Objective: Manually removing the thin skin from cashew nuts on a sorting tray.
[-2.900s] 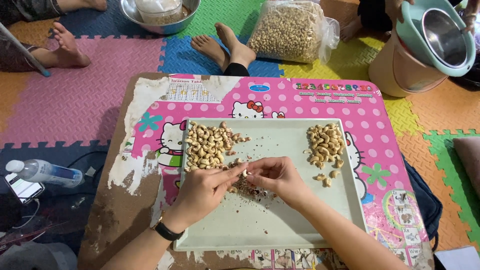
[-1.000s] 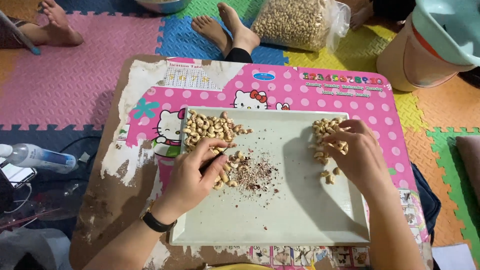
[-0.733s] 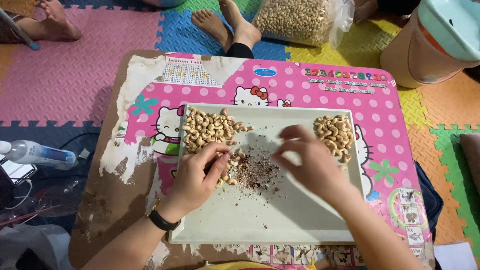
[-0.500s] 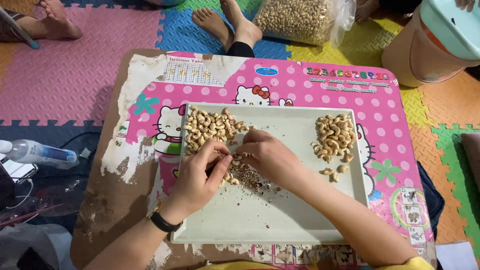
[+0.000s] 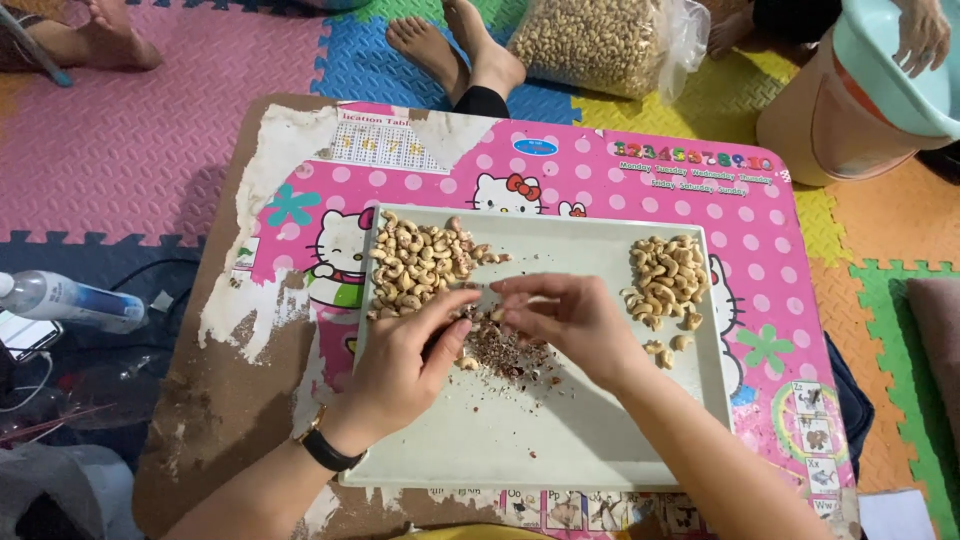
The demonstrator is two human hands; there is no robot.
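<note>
Over the middle of a pale tray (image 5: 560,450): one cashew (image 5: 494,315) pinched between left hand (image 5: 405,365) and right hand (image 5: 570,320), fingertips of both closed on it. Directly below, reddish skin crumbs (image 5: 505,355). Unpeeled cashew heap (image 5: 420,265) top-left, cleaned heap (image 5: 665,280) top-right. Underneath, pink cartoon table (image 5: 600,190).

Bright, even light, soft shadows, sharp focus throughout

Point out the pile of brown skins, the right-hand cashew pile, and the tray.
pile of brown skins (image 5: 505,352), head view, middle of the heap.
right-hand cashew pile (image 5: 665,278), head view, centre of the pile.
tray (image 5: 560,440), head view, bare floor.
</note>
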